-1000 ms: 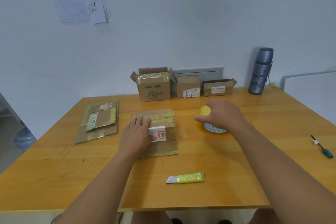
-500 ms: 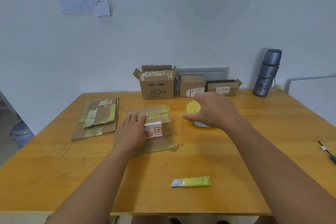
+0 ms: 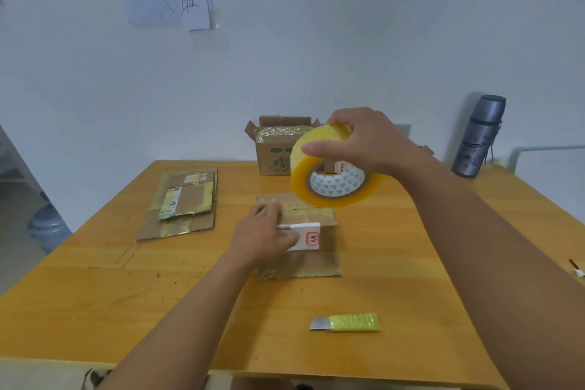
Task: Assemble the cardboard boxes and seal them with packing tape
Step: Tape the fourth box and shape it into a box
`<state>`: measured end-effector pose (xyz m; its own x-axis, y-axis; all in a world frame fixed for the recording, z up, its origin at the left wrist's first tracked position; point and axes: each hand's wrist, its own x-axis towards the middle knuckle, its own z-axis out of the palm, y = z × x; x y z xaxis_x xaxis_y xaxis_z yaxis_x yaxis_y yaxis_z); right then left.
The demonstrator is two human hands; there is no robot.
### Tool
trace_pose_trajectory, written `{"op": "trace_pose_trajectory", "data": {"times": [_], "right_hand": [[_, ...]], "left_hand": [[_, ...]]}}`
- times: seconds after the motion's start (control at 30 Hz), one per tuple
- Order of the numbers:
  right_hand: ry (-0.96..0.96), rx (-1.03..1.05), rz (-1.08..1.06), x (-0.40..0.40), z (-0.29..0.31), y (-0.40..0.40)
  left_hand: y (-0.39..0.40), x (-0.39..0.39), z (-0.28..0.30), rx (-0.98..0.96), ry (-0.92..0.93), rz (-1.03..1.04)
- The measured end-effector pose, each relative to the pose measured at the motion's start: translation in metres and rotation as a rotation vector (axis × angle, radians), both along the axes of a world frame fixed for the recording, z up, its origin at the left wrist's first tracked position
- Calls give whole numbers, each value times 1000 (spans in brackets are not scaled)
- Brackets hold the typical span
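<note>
Step in hand: taping the folded box. The box [image 3: 305,233] lies near the middle of the bench [image 3: 95,294], its closed flaps facing up and a white label on its near side. The left hand [image 3: 264,236] rests on the box top, fingers straight, pressing it flat against the bench. The right hand [image 3: 364,144] is raised above the far edge of the box; its grip is closed round the yellow tape roll [image 3: 329,169], thumb on the outer face and fingers over the top.

No free tape end is visible. The next move likely calls for finding the end, pulling out a length and laying it along the flap seam. The cutter [image 3: 346,322] lies near the front edge.

Flattened cardboard [image 3: 183,203] waits at left.
</note>
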<state>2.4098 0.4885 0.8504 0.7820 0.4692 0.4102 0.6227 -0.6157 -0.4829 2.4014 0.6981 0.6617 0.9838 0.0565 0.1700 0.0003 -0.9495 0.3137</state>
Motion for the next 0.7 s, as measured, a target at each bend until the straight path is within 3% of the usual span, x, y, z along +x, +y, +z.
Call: {"op": "trace_pose_trajectory", "data": {"times": [0.2, 0.27, 0.4, 0.5, 0.7], "right_hand": [[91, 146, 68, 19, -12, 16], [110, 139, 72, 23, -16, 16], [118, 128, 67, 32, -23, 12], [135, 123, 52, 40, -32, 11], [121, 88, -3, 55, -50, 13]], "left_hand": [[12, -5, 11, -924, 98, -17], [19, -5, 12, -1149, 116, -24], [27, -4, 10, -1316, 51, -108], [28, -4, 14, -1415, 144, -111], [28, -4, 18, -1377, 270, -122]]}}
